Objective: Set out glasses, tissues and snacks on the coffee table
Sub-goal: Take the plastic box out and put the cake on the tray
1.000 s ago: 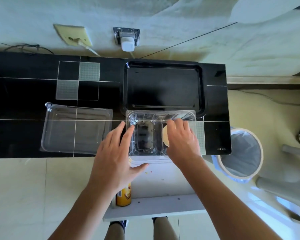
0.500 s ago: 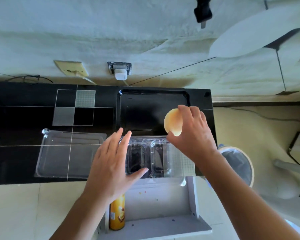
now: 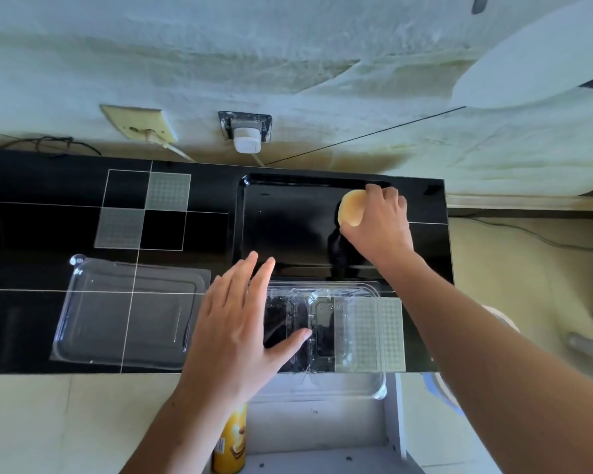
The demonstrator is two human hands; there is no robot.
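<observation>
Over the black tray (image 3: pixel 288 227), at its 2 o'clock corner, our right hand (image 3: pixel 377 220) pinches the snack (image 3: pixel 351 207); our left hand (image 3: pixel 233 323) lies spread over the clear container (image 3: pixel 360 336). We should lower the snack gently, releasing only once it rests flat.

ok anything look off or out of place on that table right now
One thing: the clear plastic container sticks out past the near edge of the black table, partly unsupported. The left hand hovers flat over it. No spills or damage show. The right hand holds a snack over the black tray.
</observation>
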